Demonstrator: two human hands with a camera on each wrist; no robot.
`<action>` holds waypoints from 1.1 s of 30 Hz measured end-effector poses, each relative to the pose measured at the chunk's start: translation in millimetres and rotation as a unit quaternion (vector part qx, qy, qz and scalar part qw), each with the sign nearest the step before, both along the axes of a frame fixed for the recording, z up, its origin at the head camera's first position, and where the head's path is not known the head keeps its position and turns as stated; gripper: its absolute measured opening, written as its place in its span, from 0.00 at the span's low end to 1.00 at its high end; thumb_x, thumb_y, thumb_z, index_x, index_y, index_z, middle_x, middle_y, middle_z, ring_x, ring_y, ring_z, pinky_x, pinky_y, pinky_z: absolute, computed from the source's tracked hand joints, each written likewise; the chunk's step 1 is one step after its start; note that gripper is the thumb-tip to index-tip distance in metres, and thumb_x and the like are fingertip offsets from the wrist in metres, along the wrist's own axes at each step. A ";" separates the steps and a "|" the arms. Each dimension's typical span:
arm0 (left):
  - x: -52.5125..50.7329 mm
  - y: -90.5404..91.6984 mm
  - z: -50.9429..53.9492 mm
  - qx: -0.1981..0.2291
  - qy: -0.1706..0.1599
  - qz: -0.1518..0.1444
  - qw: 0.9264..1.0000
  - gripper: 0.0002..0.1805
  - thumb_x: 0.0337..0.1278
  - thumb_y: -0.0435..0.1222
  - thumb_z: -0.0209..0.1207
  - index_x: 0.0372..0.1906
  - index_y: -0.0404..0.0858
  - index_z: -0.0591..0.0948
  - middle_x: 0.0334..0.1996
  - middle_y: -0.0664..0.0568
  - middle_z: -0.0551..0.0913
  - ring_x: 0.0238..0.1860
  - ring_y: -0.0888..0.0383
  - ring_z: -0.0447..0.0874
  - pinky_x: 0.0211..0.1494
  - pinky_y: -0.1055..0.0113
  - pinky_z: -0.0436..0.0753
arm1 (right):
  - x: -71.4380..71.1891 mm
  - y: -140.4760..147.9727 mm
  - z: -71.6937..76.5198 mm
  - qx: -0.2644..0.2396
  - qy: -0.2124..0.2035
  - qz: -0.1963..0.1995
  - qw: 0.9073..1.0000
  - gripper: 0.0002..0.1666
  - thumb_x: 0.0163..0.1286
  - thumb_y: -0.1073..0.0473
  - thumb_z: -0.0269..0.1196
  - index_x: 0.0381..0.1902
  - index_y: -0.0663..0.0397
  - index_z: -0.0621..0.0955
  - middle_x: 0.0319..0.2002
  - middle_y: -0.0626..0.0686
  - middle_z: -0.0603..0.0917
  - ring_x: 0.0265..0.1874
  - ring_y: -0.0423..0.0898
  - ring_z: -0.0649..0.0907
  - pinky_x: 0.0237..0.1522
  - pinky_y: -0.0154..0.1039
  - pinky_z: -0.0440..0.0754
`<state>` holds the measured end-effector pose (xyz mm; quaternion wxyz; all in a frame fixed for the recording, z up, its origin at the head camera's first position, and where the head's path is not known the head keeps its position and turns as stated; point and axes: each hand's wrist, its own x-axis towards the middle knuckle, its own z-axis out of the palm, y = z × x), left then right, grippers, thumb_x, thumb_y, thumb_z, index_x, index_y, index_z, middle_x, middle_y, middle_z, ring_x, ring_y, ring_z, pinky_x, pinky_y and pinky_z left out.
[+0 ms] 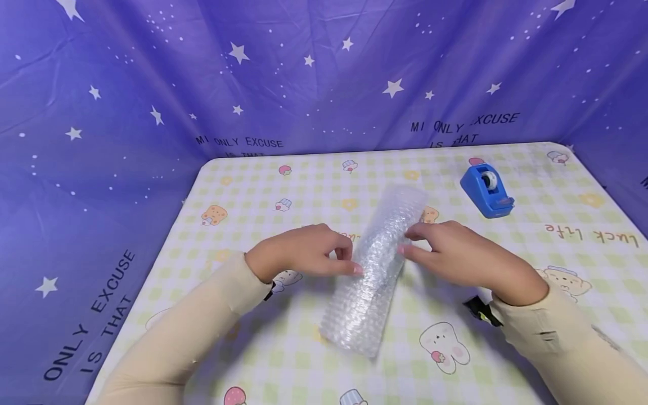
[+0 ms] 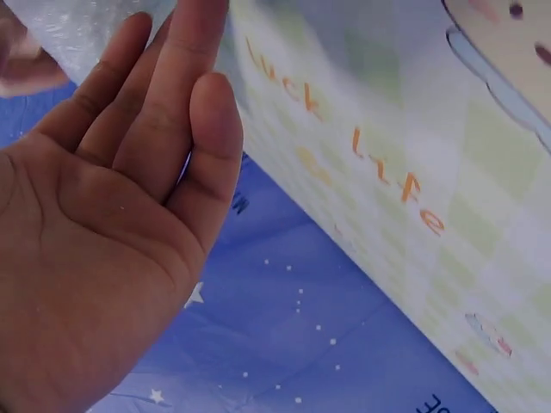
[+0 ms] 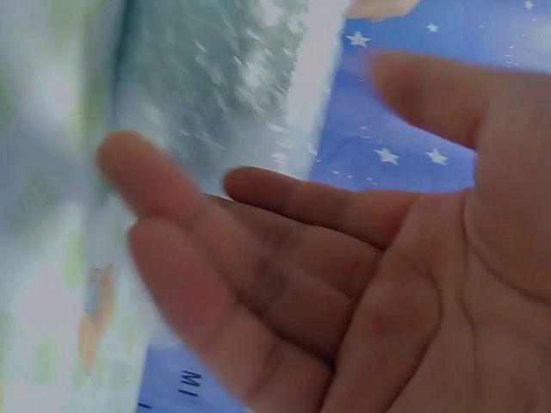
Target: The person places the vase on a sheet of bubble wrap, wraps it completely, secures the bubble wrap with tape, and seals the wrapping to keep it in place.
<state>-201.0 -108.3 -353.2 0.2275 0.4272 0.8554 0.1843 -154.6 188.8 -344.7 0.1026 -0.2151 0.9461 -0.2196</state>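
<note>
A long folded piece of clear bubble wrap (image 1: 372,275) lies slantwise on the table, its far end tipped to the right. Whether anything is inside it cannot be told. My left hand (image 1: 316,250) is at its left edge, thumb tip over or against the wrap. On the opposite side, my right hand (image 1: 450,253) has its fingertips at the wrap's right edge. The left wrist view shows the left palm (image 2: 103,249) with loosely bent fingers. In the right wrist view the right hand's fingers (image 3: 185,284) are fairly straight, close to the wrap (image 3: 215,77), and grip nothing.
A blue tape dispenser (image 1: 487,191) with a roll of tape stands at the back right of the table. The table (image 1: 273,349) has a green-checked cloth with cartoon prints. Behind and left hangs a purple curtain (image 1: 304,84) with stars.
</note>
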 end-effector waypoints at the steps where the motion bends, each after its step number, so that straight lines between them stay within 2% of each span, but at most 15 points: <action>1: 1.7 1.4 -1.6 0.005 0.006 -0.001 1.000 0.18 0.67 0.62 0.56 0.33 0.55 0.81 0.27 0.64 0.84 0.21 0.67 0.74 0.30 0.68 0.76 | -1.8 -0.7 -2.0 -0.008 -0.007 -0.008 1.000 0.33 0.77 0.34 0.55 0.63 0.53 0.81 0.59 0.54 0.86 0.57 0.53 0.86 0.59 0.58 0.80; 3: 5.0 4.8 -4.4 0.016 0.018 0.000 1.000 0.18 0.67 0.62 0.56 0.32 0.55 0.81 0.24 0.61 0.82 0.19 0.67 0.72 0.28 0.68 0.75 | -5.1 -2.5 -5.7 -0.026 -0.029 -0.022 0.999 0.38 0.75 0.29 0.53 0.63 0.52 0.79 0.60 0.56 0.85 0.48 0.49 0.90 0.56 0.56 0.81; 7: 11.5 11.4 -9.1 0.047 0.047 0.002 0.998 0.17 0.70 0.58 0.55 0.31 0.53 0.82 0.20 0.60 0.80 0.18 0.67 0.71 0.27 0.70 0.73 | -10.6 -5.7 -15.0 -0.065 -0.070 -0.048 0.994 0.40 0.71 0.27 0.57 0.64 0.52 0.75 0.65 0.60 0.81 0.28 0.38 0.89 0.45 0.46 0.83; 11: 17.9 16.0 -12.9 0.049 0.083 0.020 0.995 0.20 0.74 0.56 0.53 0.27 0.51 0.80 0.18 0.61 0.74 0.17 0.68 0.67 0.26 0.72 0.71 | -14.2 -9.3 -21.3 -0.109 -0.085 -0.051 0.989 0.40 0.70 0.31 0.62 0.66 0.55 0.74 0.67 0.62 0.78 0.26 0.40 0.89 0.37 0.41 0.85; 14: 21.1 16.5 -14.6 0.036 0.105 0.038 0.993 0.23 0.74 0.57 0.53 0.23 0.50 0.77 0.15 0.62 0.69 0.16 0.67 0.65 0.24 0.71 0.69 | -15.1 -12.7 -23.4 -0.123 -0.089 -0.048 0.987 0.41 0.70 0.32 0.63 0.67 0.57 0.73 0.66 0.63 0.79 0.26 0.41 0.89 0.35 0.40 0.84; 17: 21.2 15.6 -16.0 0.031 0.124 0.047 0.991 0.23 0.73 0.57 0.54 0.22 0.51 0.77 0.15 0.63 0.68 0.17 0.67 0.66 0.24 0.70 0.69 | -14.8 -15.0 -23.4 -0.124 -0.091 -0.051 0.987 0.41 0.71 0.33 0.63 0.66 0.57 0.73 0.65 0.62 0.80 0.26 0.41 0.88 0.35 0.41 0.84; 23: 19.9 13.3 -18.2 0.027 0.152 0.051 0.987 0.23 0.73 0.58 0.54 0.22 0.51 0.76 0.18 0.63 0.70 0.19 0.66 0.69 0.25 0.70 0.70 | -13.6 -15.9 -21.7 -0.123 -0.092 -0.053 0.987 0.39 0.71 0.33 0.63 0.64 0.56 0.73 0.66 0.62 0.78 0.27 0.40 0.88 0.35 0.41 0.84; 28: 17.1 8.2 -15.3 0.002 0.169 0.074 0.983 0.21 0.72 0.59 0.53 0.27 0.52 0.82 0.24 0.64 0.78 0.23 0.67 0.74 0.27 0.68 0.74 | -14.5 -7.6 -14.3 -0.091 -0.055 -0.057 0.993 0.39 0.72 0.31 0.61 0.64 0.56 0.76 0.64 0.61 0.80 0.34 0.42 0.87 0.37 0.42 0.82; 31: 11.6 1.8 -11.0 -0.017 0.204 0.083 0.975 0.20 0.74 0.58 0.52 0.36 0.52 0.86 0.33 0.65 0.86 0.28 0.67 0.80 0.32 0.66 0.78 | -14.3 2.4 -6.2 -0.068 -0.023 -0.070 0.995 0.39 0.73 0.31 0.59 0.66 0.55 0.76 0.64 0.60 0.81 0.41 0.47 0.87 0.42 0.47 0.83; 33: 7.2 -3.7 -7.6 -0.034 0.246 0.091 0.964 0.22 0.74 0.58 0.51 0.42 0.48 0.87 0.40 0.61 0.88 0.34 0.63 0.84 0.39 0.62 0.81 | -14.1 9.3 -1.1 -0.053 -0.002 -0.080 0.995 0.40 0.74 0.31 0.57 0.69 0.56 0.75 0.66 0.61 0.80 0.49 0.53 0.87 0.48 0.53 0.83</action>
